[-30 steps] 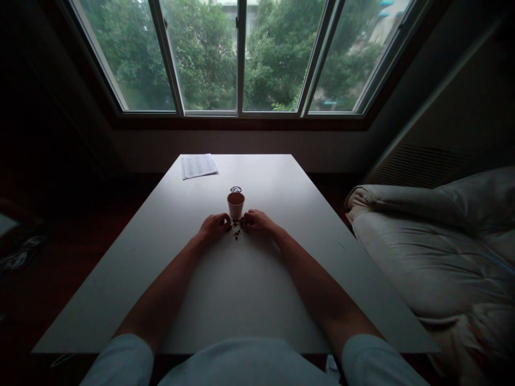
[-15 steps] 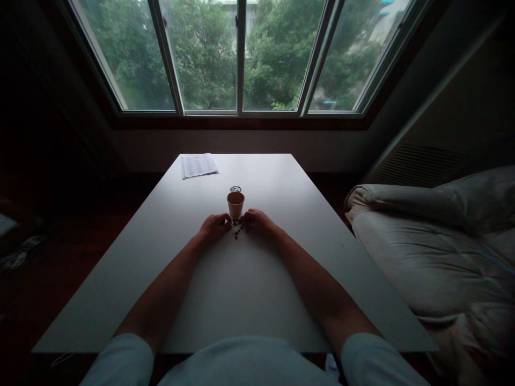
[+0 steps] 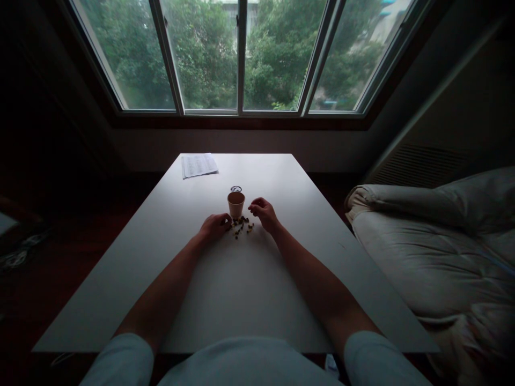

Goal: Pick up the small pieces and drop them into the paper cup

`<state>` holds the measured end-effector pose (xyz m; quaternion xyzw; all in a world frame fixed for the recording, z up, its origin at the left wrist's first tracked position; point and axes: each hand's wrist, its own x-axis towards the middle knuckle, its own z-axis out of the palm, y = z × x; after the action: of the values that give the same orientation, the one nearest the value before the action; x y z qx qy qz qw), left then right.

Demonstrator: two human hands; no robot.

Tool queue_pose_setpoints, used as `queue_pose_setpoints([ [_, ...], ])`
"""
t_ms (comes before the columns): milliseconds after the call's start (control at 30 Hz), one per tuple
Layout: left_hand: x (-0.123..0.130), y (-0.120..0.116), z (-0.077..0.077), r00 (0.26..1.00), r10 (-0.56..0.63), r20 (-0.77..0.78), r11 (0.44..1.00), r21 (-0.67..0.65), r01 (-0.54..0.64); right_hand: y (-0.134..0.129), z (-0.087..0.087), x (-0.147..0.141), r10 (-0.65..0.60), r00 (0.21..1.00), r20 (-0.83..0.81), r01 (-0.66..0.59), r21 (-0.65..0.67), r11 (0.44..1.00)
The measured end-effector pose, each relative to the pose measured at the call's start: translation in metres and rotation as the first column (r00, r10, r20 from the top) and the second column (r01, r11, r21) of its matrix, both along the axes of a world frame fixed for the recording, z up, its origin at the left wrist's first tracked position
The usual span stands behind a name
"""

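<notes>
A brown paper cup stands upright on the white table, its mouth facing up. Several small dark and yellowish pieces lie scattered just in front of it, too small to name. At the left edge of these pieces rests my left hand, fingers curled and thumb and fingertip close together; what they hold, if anything, is hidden. My right hand is to the right of the cup, apart from it, with its fingertips pinched together near rim height. I cannot make out anything between them.
Behind the cup lies a small round dark-rimmed object. Printed sheets of paper are at the far left of the white table. A cushioned pale sofa stands to the right, and a window is ahead.
My right hand has moved up and to the right, away from the cup's base, uncovering more of the small pieces. My left hand and the cup have stayed put.
</notes>
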<state>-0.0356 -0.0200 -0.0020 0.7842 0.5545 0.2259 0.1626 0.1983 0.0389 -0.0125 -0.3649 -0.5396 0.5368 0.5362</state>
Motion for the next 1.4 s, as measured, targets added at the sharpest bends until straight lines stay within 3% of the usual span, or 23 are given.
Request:
queue_pose_setpoints([
  [200,-0.001,0.000,0.000,1.000,0.021,0.007,1.000,-0.010,-0.021,0.001,0.017,-0.008,-0.018,0.986,-0.164,-0.019,-0.218,0.976],
  [400,-0.001,0.000,-0.003,1.000,0.015,0.004,1.000,0.006,-0.015,-0.002,0.041,-0.012,0.021,0.963,-0.269,-0.090,-0.248,0.965],
  [633,0.005,-0.001,-0.001,1.000,0.028,0.003,1.000,-0.015,-0.028,-0.010,0.060,-0.015,0.045,0.959,-0.281,-0.123,-0.267,0.956],
  [933,0.004,0.000,-0.002,1.000,0.024,0.003,1.000,-0.017,-0.024,-0.017,0.069,-0.021,0.260,0.937,-0.232,-0.311,-0.219,0.925],
  [1400,0.004,0.001,-0.005,1.000,0.010,0.005,1.000,0.004,-0.010,-0.016,0.062,-0.018,0.262,0.943,-0.204,-0.302,-0.194,0.933],
])
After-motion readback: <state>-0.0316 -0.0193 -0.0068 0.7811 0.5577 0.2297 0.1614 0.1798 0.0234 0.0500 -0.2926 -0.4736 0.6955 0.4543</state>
